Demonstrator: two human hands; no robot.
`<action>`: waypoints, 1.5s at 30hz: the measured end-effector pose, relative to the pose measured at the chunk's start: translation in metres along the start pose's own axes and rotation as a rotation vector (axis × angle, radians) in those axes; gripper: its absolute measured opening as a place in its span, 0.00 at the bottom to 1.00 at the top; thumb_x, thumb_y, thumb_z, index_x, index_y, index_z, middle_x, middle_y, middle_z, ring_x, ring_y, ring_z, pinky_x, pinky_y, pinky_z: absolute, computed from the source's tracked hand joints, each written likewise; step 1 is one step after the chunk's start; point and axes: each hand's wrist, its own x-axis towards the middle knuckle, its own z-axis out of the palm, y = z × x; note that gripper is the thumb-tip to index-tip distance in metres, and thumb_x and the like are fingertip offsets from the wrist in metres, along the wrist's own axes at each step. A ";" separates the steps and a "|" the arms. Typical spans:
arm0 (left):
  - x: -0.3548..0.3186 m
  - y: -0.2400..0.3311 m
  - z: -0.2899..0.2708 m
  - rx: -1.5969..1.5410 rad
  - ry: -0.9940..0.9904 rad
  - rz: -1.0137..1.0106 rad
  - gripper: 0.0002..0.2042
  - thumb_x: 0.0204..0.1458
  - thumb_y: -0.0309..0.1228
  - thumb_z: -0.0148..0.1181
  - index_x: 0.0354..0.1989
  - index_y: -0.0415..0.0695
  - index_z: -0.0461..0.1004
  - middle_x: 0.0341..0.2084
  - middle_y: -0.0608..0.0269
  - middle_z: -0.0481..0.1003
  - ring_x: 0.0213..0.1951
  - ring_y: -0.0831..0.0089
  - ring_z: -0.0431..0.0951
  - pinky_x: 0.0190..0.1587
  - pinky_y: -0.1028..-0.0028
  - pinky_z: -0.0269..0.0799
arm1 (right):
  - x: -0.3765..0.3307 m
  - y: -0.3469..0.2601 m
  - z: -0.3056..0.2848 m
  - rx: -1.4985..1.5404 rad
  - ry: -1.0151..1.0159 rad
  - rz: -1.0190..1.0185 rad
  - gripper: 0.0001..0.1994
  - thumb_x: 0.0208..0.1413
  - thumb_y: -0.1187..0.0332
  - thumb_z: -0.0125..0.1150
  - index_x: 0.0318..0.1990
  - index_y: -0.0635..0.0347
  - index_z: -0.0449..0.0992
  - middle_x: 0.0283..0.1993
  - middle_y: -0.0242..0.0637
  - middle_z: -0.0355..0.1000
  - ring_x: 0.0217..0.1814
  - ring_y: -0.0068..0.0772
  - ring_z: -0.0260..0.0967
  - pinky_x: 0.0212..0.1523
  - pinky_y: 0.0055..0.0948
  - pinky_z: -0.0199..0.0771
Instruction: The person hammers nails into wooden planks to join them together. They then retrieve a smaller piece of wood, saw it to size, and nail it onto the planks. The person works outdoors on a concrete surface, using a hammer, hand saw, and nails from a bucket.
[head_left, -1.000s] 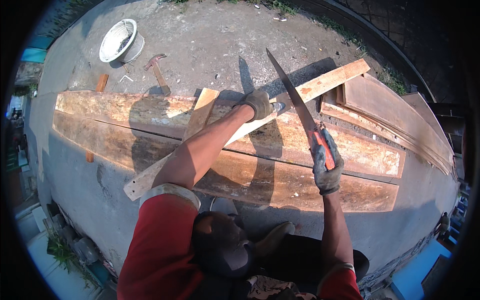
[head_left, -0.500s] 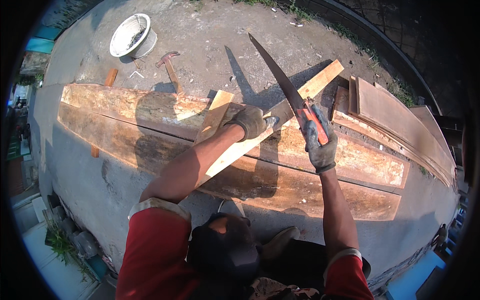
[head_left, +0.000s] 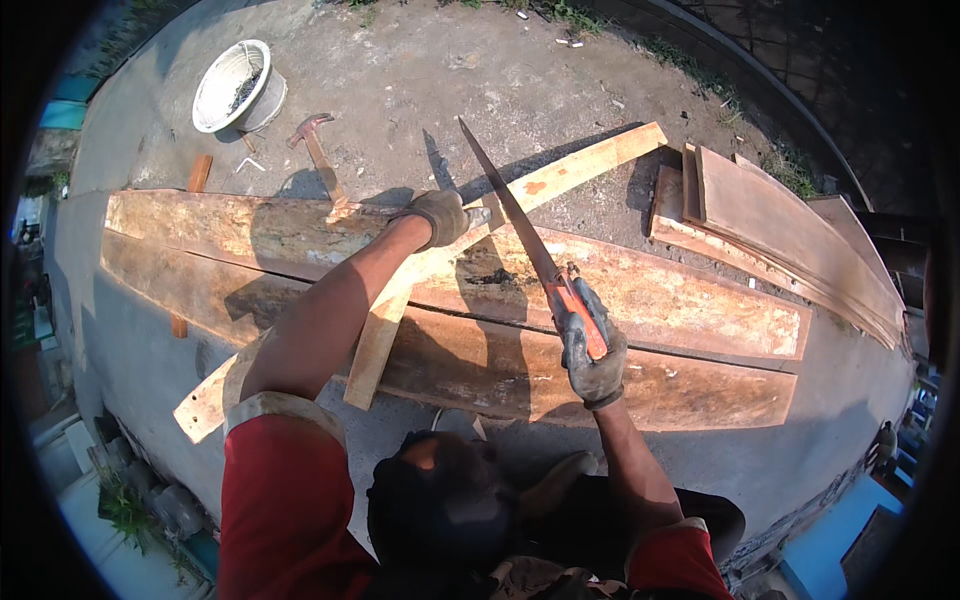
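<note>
My right hand (head_left: 592, 350), in a dark work glove, grips the orange handle of a handsaw (head_left: 512, 208). The blade points up and to the left, its lower part crossing in front of a long pale wooden strip (head_left: 585, 168). Also gloved, my left hand (head_left: 437, 217) clasps that strip left of the blade, thumb stretched along it. The strip lies slanted over two wide, rough boards (head_left: 700, 300). A shorter pale strip (head_left: 378, 345) lies crosswise beneath it. Whether the teeth touch the wood, I cannot tell.
A claw hammer (head_left: 318, 160) rests at the boards' far edge. Beyond it stands a white bucket (head_left: 268, 105) with small dark items inside. Stacked planks (head_left: 770, 220) lie on the right. A brown wood block (head_left: 200, 172) sticks out from under the boards at left.
The saw has come down and left, its blade now over the long strip. My left hand has shifted left and farther away, and the strip has slid toward the lower left.
</note>
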 end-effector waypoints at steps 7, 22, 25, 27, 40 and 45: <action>-0.006 0.012 -0.013 0.052 -0.025 0.014 0.29 0.64 0.53 0.51 0.45 0.31 0.80 0.40 0.34 0.81 0.46 0.48 0.84 0.48 0.57 0.77 | 0.043 0.021 0.015 0.021 -0.016 0.068 0.23 0.63 0.72 0.62 0.65 0.64 0.71 0.58 0.52 0.78 0.57 0.43 0.79 0.53 0.33 0.78; -0.011 0.050 -0.130 0.285 0.379 0.428 0.27 0.53 0.42 0.71 0.59 0.41 0.75 0.42 0.48 0.82 0.47 0.53 0.82 0.55 0.59 0.78 | -0.014 0.069 -0.063 1.284 0.575 0.604 0.25 0.71 0.42 0.44 0.26 0.47 0.62 0.17 0.22 0.53 0.17 0.23 0.54 0.19 0.26 0.60; 0.016 0.084 -0.138 0.567 0.222 0.508 0.28 0.55 0.47 0.68 0.60 0.44 0.75 0.49 0.53 0.80 0.56 0.59 0.78 0.60 0.62 0.74 | -0.027 0.073 -0.076 1.321 0.564 0.584 0.24 0.70 0.40 0.45 0.28 0.47 0.63 0.19 0.22 0.55 0.18 0.23 0.55 0.21 0.28 0.61; 0.039 0.086 -0.151 0.723 0.323 0.508 0.29 0.59 0.50 0.63 0.65 0.49 0.72 0.56 0.52 0.76 0.60 0.57 0.75 0.64 0.59 0.71 | -0.017 0.068 -0.080 1.159 0.709 0.697 0.23 0.70 0.42 0.47 0.28 0.47 0.63 0.21 0.22 0.57 0.19 0.23 0.56 0.22 0.29 0.62; -0.105 -0.081 0.124 -0.045 0.867 -0.008 0.51 0.45 0.55 0.72 0.76 0.46 0.54 0.67 0.41 0.58 0.67 0.42 0.59 0.68 0.45 0.55 | 0.068 0.068 -0.019 -0.624 0.295 0.136 0.34 0.64 0.64 0.65 0.73 0.61 0.57 0.65 0.54 0.66 0.63 0.47 0.70 0.58 0.41 0.74; -0.152 -0.108 0.193 -0.224 0.805 -0.112 0.42 0.45 0.52 0.72 0.65 0.38 0.66 0.54 0.41 0.72 0.55 0.47 0.72 0.59 0.51 0.67 | 0.215 0.120 0.116 -0.671 0.118 0.566 0.55 0.50 0.38 0.72 0.74 0.71 0.53 0.68 0.58 0.67 0.67 0.54 0.69 0.65 0.39 0.70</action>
